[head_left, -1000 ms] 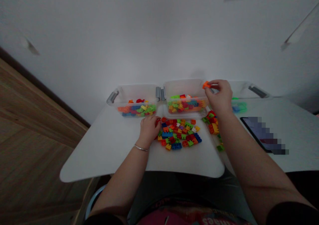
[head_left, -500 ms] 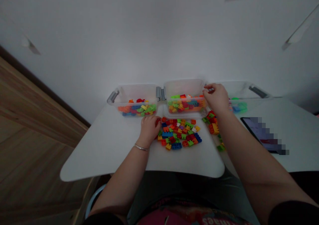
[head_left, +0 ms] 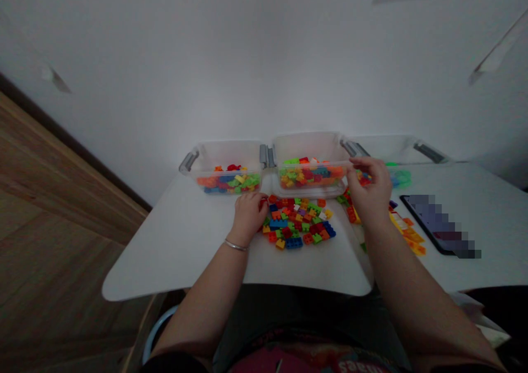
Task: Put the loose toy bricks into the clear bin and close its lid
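Note:
My left hand (head_left: 250, 214) rests at the left edge of a pile of colourful toy building bricks (head_left: 295, 217) on the white table. Its fingers are curled, and a bit of red brick shows at the fingertips. My right hand (head_left: 373, 188) hovers by the right end of the middle clear plastic box (head_left: 311, 193), thumb and forefinger tips close together. Whether something small sits between them I cannot make out. Bricks in mixed colours fill the bottom of this box. More bricks (head_left: 408, 235), mostly yellow and orange, lie right of my right forearm, partly covered by it.
A left clear box (head_left: 223, 142) holds mixed bricks, and a right clear box (head_left: 391, 142) holds green and blue pieces. A phone or tablet (head_left: 431, 224) lies on the right table. The wall stands close behind, and a seam divides the two white tabletops (head_left: 181, 252).
My right hand has moved right and down, away from the middle box's right rim, uncovering its grey latch and the yellow bricks on the right. My left hand has stayed by the pile.

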Demonstrator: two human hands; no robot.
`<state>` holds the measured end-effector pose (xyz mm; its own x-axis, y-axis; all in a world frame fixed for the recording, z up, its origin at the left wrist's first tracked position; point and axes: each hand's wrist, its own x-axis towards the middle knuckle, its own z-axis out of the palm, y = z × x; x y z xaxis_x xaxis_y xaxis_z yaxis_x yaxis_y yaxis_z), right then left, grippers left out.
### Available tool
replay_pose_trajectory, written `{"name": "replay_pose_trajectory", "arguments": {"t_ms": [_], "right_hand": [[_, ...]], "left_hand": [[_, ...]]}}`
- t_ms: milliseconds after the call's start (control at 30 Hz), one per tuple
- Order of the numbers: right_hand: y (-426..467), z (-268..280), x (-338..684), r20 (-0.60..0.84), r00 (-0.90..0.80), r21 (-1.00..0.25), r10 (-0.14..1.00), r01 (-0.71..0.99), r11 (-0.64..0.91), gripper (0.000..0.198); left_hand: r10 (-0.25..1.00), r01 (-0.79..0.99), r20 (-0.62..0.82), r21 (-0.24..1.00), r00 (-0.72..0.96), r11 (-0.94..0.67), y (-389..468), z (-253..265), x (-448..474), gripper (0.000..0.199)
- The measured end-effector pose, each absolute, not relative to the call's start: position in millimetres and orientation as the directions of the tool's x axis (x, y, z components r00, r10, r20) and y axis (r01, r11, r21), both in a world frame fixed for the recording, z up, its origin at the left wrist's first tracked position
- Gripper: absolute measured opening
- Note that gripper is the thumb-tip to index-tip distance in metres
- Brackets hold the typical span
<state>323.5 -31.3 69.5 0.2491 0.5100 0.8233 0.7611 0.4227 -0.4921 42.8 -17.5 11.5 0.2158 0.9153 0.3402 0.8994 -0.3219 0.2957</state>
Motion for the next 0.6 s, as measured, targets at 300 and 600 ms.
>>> {"name": "replay_pose_trajectory", "arguments": {"t_ms": [300, 600], "right_hand": [[-42.2, -5.4, 325.2, 0.602, 0.045, -0.533, 0.797, 0.766, 0.36, 0.02], [-43.0, -12.6, 319.6, 0.444, -0.091, -0.425, 0.891, 0.854, 0.3, 0.03]], "left_hand": [[0.919, 0.899, 0.336, 0.304, 0.208, -0.315, -18.4, 11.6, 43.3, 0.025], [0.924, 0.899, 0.328, 0.314, 0.198, -0.304, -18.2, 10.1, 43.1, 0.025]]}}
